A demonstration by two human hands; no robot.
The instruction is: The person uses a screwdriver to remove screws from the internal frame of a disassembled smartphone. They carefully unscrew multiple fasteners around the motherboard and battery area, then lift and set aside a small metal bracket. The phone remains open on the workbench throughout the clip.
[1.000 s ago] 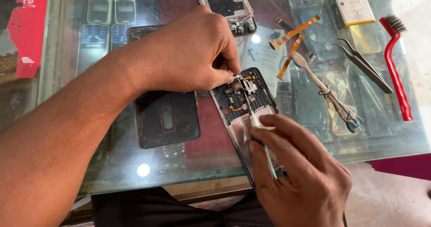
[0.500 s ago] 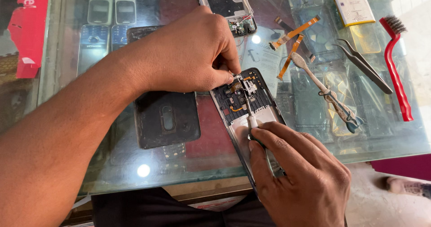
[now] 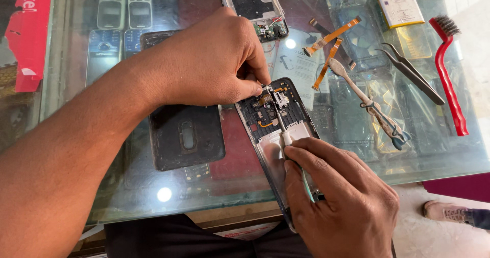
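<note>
On glass counter, opened phone (image 3: 278,130), left hand (image 3: 214,59) pinching its top, right hand (image 3: 342,197) gripping a screwdriver (image 3: 283,128).

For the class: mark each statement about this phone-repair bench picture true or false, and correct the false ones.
1. The left hand pinches at the top end of the opened phone. True.
2. The right hand holds a thin tool whose tip reaches the phone's inner parts. True.
3. The red-handled brush lies on the left side of the glass table. False: it lies at the far right.
4. The dark back cover sits on top of the opened phone. False: it lies beside it, to the left.
5. The black tweezers are held in a hand. False: they lie on the glass.
</note>
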